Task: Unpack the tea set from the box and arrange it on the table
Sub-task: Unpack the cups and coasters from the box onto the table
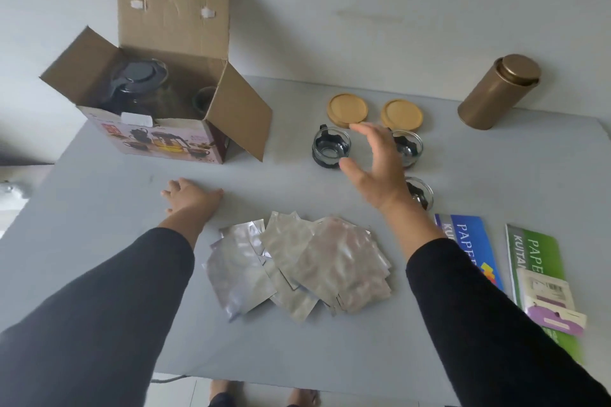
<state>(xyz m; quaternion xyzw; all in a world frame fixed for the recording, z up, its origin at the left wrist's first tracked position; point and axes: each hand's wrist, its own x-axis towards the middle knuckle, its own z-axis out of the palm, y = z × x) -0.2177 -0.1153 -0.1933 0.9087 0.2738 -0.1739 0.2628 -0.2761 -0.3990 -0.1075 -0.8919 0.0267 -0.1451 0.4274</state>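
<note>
An open cardboard box [158, 139] stands at the back left of the grey table [99, 274]. Inside it I see a glass teapot with a black lid [137, 79] and one glass cup [203, 99]. Three glass cups with black holders stand on the table: one [330, 145] left of my right hand, one [408, 147] partly behind it, one [420, 195] nearer me. Two round wooden coasters [347, 109] [401, 116] lie behind them. My right hand [377, 165] hovers open above the cups, holding nothing. My left hand [190, 196] rests flat on the table in front of the box.
A pile of silver foil pouches [297, 264] lies in front of me. A bronze tin canister [496, 92] stands at the back right. Blue [469, 238] and green [535, 261] paper packs and a small white packet [549, 301] lie at the right edge. A wall rises behind the table.
</note>
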